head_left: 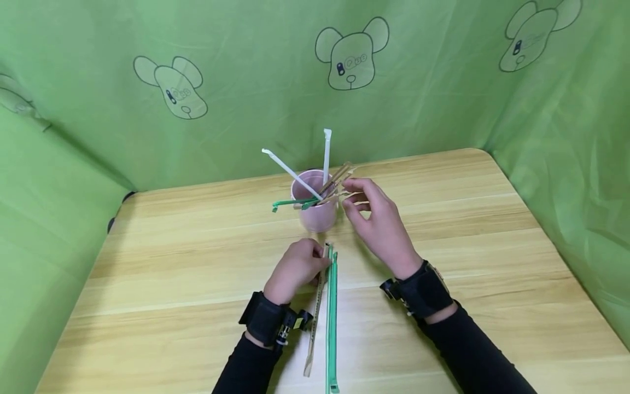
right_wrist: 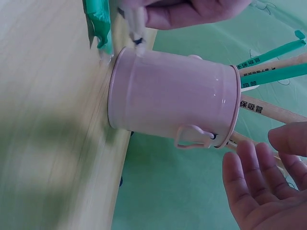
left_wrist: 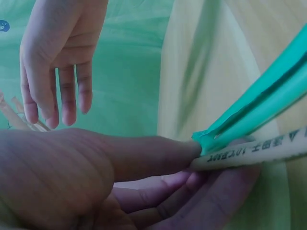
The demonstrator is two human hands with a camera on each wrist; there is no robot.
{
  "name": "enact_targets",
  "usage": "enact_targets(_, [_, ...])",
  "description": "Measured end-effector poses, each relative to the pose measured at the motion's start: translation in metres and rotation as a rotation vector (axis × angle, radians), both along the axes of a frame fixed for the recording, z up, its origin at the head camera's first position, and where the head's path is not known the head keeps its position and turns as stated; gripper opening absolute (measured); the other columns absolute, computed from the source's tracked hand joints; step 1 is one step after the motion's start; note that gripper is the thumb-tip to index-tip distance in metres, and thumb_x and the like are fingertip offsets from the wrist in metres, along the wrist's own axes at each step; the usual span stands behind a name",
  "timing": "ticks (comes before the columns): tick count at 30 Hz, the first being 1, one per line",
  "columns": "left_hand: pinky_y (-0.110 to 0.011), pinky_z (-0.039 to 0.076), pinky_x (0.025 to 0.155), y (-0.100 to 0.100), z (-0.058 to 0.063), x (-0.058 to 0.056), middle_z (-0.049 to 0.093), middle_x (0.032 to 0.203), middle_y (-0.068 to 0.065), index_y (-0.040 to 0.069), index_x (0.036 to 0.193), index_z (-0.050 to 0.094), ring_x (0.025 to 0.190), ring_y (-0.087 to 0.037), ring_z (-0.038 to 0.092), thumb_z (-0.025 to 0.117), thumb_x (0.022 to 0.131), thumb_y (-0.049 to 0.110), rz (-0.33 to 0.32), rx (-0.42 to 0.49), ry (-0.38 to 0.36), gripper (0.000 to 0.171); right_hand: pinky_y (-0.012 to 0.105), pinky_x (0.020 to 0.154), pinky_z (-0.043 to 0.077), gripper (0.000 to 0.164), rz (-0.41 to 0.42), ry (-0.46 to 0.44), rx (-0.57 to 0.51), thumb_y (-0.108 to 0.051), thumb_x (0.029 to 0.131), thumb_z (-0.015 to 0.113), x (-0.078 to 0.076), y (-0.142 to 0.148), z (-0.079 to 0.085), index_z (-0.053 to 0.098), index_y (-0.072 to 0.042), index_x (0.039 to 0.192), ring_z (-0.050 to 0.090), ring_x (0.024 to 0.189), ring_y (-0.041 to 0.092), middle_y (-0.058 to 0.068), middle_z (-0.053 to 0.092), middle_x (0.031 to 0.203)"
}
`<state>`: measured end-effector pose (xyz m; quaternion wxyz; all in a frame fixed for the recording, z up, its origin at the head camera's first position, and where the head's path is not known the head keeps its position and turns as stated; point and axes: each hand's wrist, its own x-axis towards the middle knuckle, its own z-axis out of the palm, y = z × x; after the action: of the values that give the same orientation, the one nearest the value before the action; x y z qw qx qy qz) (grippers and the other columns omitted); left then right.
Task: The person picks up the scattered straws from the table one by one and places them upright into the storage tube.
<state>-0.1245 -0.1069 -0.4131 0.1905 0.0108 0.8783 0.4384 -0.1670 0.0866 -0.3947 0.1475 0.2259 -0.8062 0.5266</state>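
Between thumb and fingers, my left hand (head_left: 294, 268) pinches the far ends of wrapped straws, one brown (head_left: 315, 325) and some green (head_left: 332, 323). The left wrist view shows the printed brown wrapper (left_wrist: 259, 152) against the green wrappers (left_wrist: 261, 103) at the fingertips. A small pink bucket (head_left: 319, 220) with a side handle stands just beyond, holding several straws in white, green and brown wrappers. Beside its right rim is my right hand (head_left: 381, 230), fingers loosely bent and holding nothing. In the right wrist view, its fingers are close to brown straws (right_wrist: 271, 110) leaning from the bucket.
The wood-grain table (head_left: 187, 257) ends not far behind the bucket. Green fabric (head_left: 256, 82) printed with outlined animal heads hangs along the back and both sides. White straws (head_left: 327, 153) stick up above the rim, and a green one (head_left: 290, 202) juts left.
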Motion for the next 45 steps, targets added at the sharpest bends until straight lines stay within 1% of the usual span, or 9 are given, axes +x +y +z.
enact_targets(4, [-0.028,0.043,0.056,-0.003,0.003,-0.001,0.056,0.070,-0.002,0.001,0.082,0.067,0.057,-0.017,0.055,0.072,0.102,0.011,0.004,-0.007,0.039,0.023,0.044,0.094,0.057,0.037,-0.002,0.009,0.010,0.000,0.103,0.068,0.001,0.000,-0.001,0.060,-0.004,0.139,0.068,0.109,0.024,0.011,0.065,0.134])
enact_targets(9, [-0.030,0.048,0.058,-0.006,0.007,-0.002,0.063,0.079,-0.005,0.003,0.090,0.067,0.063,-0.022,0.062,0.072,0.103,0.011,0.030,-0.004,0.077,0.016,0.046,0.093,0.058,0.037,-0.006,0.016,0.006,0.001,0.103,0.068,0.000,-0.001,-0.002,0.061,-0.004,0.139,0.068,0.108,0.025,0.012,0.066,0.133])
enact_targets(13, [-0.029,0.048,0.057,-0.008,0.010,-0.005,0.067,0.081,-0.005,0.003,0.092,0.069,0.065,-0.025,0.066,0.072,0.103,0.011,0.019,-0.012,0.103,0.014,0.047,0.093,0.057,0.037,-0.007,0.016,0.003,0.002,0.102,0.069,0.000,-0.001,-0.002,0.061,-0.004,0.138,0.068,0.108,0.025,0.012,0.066,0.132])
enact_targets(20, [-0.031,0.045,0.058,-0.013,0.018,-0.005,0.064,0.081,-0.004,0.005,0.093,0.068,0.063,-0.018,0.058,0.073,0.103,0.015,-0.011,-0.052,0.143,0.016,0.048,0.093,0.058,0.037,0.002,0.009,0.005,0.000,0.102,0.069,0.000,-0.002,-0.003,0.061,-0.004,0.138,0.068,0.108,0.024,0.011,0.066,0.131])
enact_targets(26, [-0.034,0.051,0.066,-0.016,0.028,-0.002,0.068,0.086,-0.004,0.005,0.095,0.068,0.070,-0.020,0.067,0.072,0.104,0.015,0.026,-0.005,0.160,0.014,0.045,0.093,0.058,0.040,0.009,0.010,0.009,0.002,0.101,0.070,0.000,-0.003,-0.004,0.061,-0.005,0.139,0.068,0.108,0.024,0.009,0.066,0.131])
enact_targets(32, [-0.034,0.052,0.065,-0.023,0.039,0.000,0.068,0.086,-0.003,0.007,0.094,0.069,0.069,-0.019,0.063,0.074,0.102,0.015,0.011,-0.006,0.240,0.012,0.042,0.094,0.057,0.043,0.025,-0.004,0.014,0.007,0.099,0.070,0.000,-0.005,-0.006,0.060,-0.004,0.140,0.068,0.109,0.025,0.011,0.066,0.131])
enact_targets(35, [-0.036,0.054,0.066,-0.027,0.044,0.000,0.069,0.085,-0.003,0.008,0.095,0.069,0.069,-0.021,0.066,0.075,0.102,0.014,0.013,0.033,0.230,0.011,0.042,0.094,0.058,0.042,0.030,-0.003,0.021,0.007,0.100,0.068,-0.001,-0.006,-0.007,0.060,-0.004,0.140,0.068,0.109,0.025,0.013,0.067,0.129])
enact_targets(41, [-0.049,0.062,0.073,-0.036,0.050,-0.002,0.069,0.091,-0.007,0.006,0.098,0.068,0.074,-0.022,0.071,0.074,0.102,0.012,0.025,0.148,0.208,0.010,0.041,0.093,0.058,0.039,0.044,0.002,0.039,0.005,0.102,0.067,-0.002,-0.008,-0.009,0.059,-0.005,0.139,0.068,0.109,0.023,0.012,0.068,0.126])
enact_targets(45, [-0.047,0.064,0.075,-0.039,0.054,-0.002,0.067,0.096,-0.009,0.005,0.098,0.067,0.079,-0.023,0.073,0.073,0.102,0.011,0.040,0.202,0.234,0.010,0.041,0.093,0.058,0.038,0.054,-0.005,0.038,0.004,0.103,0.065,-0.003,-0.009,-0.011,0.059,-0.005,0.139,0.069,0.109,0.023,0.012,0.068,0.125])
